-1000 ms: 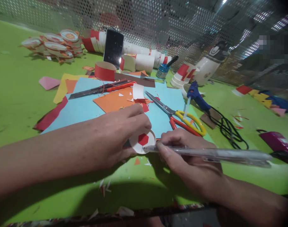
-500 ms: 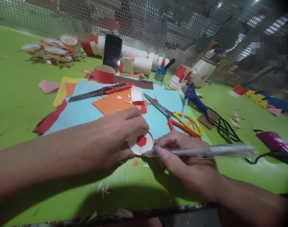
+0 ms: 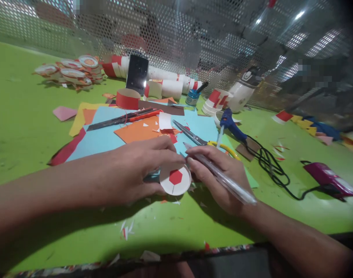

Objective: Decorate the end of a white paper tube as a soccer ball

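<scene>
My left hand (image 3: 149, 164) grips the edge of a small round white paper piece (image 3: 179, 188), perhaps a cup base. A red hexagon (image 3: 175, 177) sits at its middle, and a short dark line runs from one corner toward the near rim. In my right hand (image 3: 219, 166) is a clear-barrelled pen (image 3: 225, 181), its tip pointing up and away, above the disc's far right edge. Just beyond the hands lie scissors (image 3: 193, 136) with yellow and red handles, the handles partly hidden by my right hand. Light blue paper (image 3: 101, 143) and orange paper (image 3: 130, 133) lie behind the disc.
A blue glue gun (image 3: 231, 123) and its black cord are on the right, near a magenta device (image 3: 329, 179). Farther back stand a phone (image 3: 137, 75), a blue bottle (image 3: 193, 97), paper cups (image 3: 213, 102) and a white kettle-like container (image 3: 241, 94). Paper-ring crafts (image 3: 75, 73) fill the back left.
The pen tip has lifted off the disc's near rim and swung up to point away from me. My right hand has turned and shifted slightly up and left. The whole view has tilted a little.
</scene>
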{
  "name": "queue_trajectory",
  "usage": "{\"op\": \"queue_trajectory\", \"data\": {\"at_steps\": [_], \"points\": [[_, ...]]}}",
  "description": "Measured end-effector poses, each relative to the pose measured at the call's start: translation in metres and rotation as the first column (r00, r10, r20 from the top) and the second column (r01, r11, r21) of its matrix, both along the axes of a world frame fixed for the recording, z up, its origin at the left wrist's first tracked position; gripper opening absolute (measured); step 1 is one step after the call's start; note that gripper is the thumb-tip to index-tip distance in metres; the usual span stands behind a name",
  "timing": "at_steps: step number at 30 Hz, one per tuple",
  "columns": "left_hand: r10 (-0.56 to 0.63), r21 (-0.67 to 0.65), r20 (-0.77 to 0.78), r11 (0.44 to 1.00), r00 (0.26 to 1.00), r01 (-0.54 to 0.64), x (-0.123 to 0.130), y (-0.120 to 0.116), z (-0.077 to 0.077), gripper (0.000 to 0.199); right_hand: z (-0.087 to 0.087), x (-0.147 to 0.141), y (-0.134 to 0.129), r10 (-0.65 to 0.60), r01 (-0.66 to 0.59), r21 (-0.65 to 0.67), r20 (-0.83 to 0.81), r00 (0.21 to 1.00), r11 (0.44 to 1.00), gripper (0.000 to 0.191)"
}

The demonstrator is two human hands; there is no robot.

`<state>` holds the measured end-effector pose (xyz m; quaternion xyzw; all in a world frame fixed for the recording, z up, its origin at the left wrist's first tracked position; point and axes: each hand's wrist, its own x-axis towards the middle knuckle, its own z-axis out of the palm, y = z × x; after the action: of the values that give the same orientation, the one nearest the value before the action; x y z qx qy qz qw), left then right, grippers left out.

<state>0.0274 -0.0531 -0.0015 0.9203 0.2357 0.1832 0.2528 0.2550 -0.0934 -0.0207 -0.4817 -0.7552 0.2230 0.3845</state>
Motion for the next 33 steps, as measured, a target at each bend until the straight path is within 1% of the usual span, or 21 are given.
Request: {"op": "queue_trajectory", "data": {"at_steps": [2, 4, 7, 9, 12, 15, 18, 20, 22, 24, 28, 31, 33], "points": [[-0.009, 0.013, -0.012, 1.000, 1.000, 0.009, 0.000, -0.003, 0.005, 0.027, 0.004, -0.001, -0.002, 0.026, -0.028, -0.049, -0.051, 0.998, 0.998, 0.013], [-0.012, 0.026, -0.030, 1.000, 0.999, 0.013, 0.000, -0.006, 0.008, 0.025, 0.008, -0.003, -0.004, 0.037, -0.056, -0.135, -0.139, 0.990, 0.989, 0.012], [-0.022, 0.022, -0.026, 0.999, 0.999, 0.023, -0.001, -0.009, 0.009, 0.027, 0.010, -0.005, -0.006, 0.000, -0.079, -0.256, -0.296, 0.955, 0.964, 0.014], [-0.013, 0.015, -0.009, 1.000, 1.000, 0.013, -0.001, -0.008, 0.007, 0.034, 0.010, -0.005, -0.007, -0.039, -0.076, -0.289, -0.371, 0.928, 0.954, 0.015], [0.060, 0.039, 0.040, 0.997, 0.997, -0.062, 0.000, -0.007, 0.003, 0.045, 0.009, -0.006, -0.005, -0.089, -0.060, -0.318, -0.434, 0.896, 0.946, 0.018], [0.118, 0.068, 0.112, 0.990, 0.987, -0.126, 0.003, -0.006, 0.001, 0.042, 0.009, -0.007, -0.005, -0.106, -0.106, -0.360, -0.522, 0.847, 0.927, 0.025], [0.153, 0.034, 0.162, 0.986, 0.975, -0.161, 0.007, -0.007, 0.000, 0.043, 0.008, -0.009, -0.007, -0.098, -0.170, -0.379, -0.593, 0.799, 0.910, 0.030], [0.186, -0.006, 0.170, 0.982, 0.968, -0.188, 0.009, -0.007, 0.000, 0.045, 0.007, -0.009, -0.009, -0.071, -0.208, -0.377, -0.607, 0.792, 0.903, 0.031], [0.201, -0.034, 0.157, 0.980, 0.967, -0.198, 0.008, -0.006, 0.000, 0.043, 0.006, -0.008, -0.009, -0.042, -0.225, -0.364, -0.597, 0.801, 0.904, 0.030], [0.189, -0.038, 0.127, 0.982, 0.974, -0.185, 0.006, -0.005, 0.001, 0.041, 0.006, -0.006, -0.008, -0.043, -0.191, -0.350, -0.564, 0.825, 0.917, 0.027], [0.141, -0.033, 0.032, 0.990, 0.989, -0.140, 0.000, -0.008, 0.005, 0.046, 0.008, -0.003, -0.005, -0.058, -0.115, -0.305, -0.506, 0.861, 0.945, 0.021], [0.112, -0.042, -0.030, 0.993, 0.993, -0.113, 0.000, -0.012, 0.009, 0.043, 0.012, -0.002, -0.006, -0.017, -0.095, -0.259, -0.398, 0.917, 0.961, 0.018], [0.096, -0.030, -0.026, 0.995, 0.995, -0.097, 0.001, -0.014, 0.011, 0.039, 0.014, -0.001, -0.006, 0.012, -0.107, -0.258, -0.347, 0.938, 0.960, 0.018]]}}
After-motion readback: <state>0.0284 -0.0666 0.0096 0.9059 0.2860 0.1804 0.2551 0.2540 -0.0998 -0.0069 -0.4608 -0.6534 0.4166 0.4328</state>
